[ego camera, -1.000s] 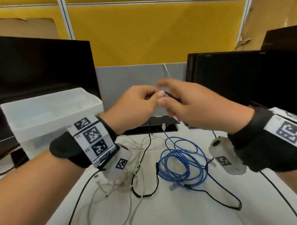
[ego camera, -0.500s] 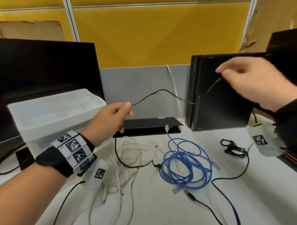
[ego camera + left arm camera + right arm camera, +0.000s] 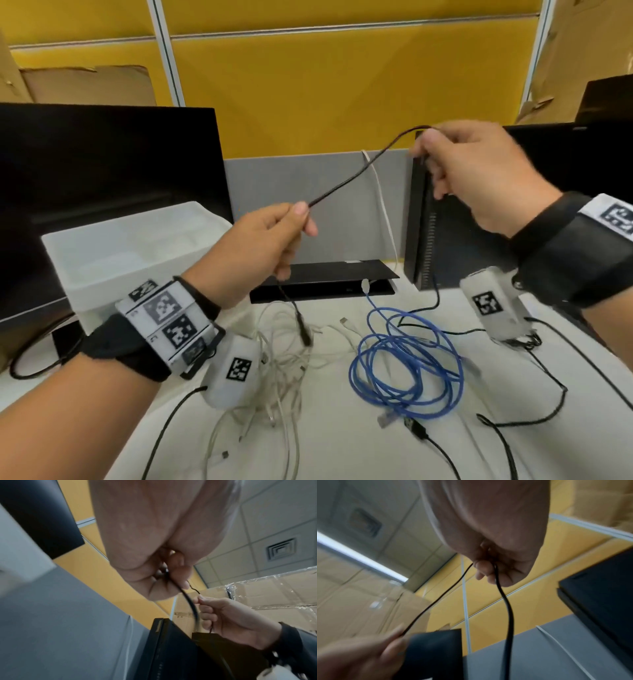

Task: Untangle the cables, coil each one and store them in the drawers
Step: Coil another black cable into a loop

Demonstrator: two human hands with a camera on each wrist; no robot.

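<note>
Bench (image 3: 342,445): pale surface spread below both hands, carrying all the loose cabling.
Drawers (image 3: 137,246): the white translucent unit sits to the outside of the left hand, looks shut from here.
Blue cable (image 3: 407,370): a rough bundle on the bench, down beneath the right hand.
White cables (image 3: 284,346): a pale tangle under the left hand, just beside the blue one.
Black cable (image 3: 363,171): up in the air, strung between the two hands; one tail drops below the left hand with a plug dangling, the other falls from the right hand to the bench.
Left hand (image 3: 270,240): thumb and forefinger pinching the black cable, low end of the span.
Right hand (image 3: 476,171): fingers curled round the same cable, higher up.
The step: this looks like drawing out a length for coiling. Best done, I'd say, by keeping the left pinch firm, letting the cable slide through the right, and making even loops so the trailing tail doesn't drag the blue bundle along.
</note>
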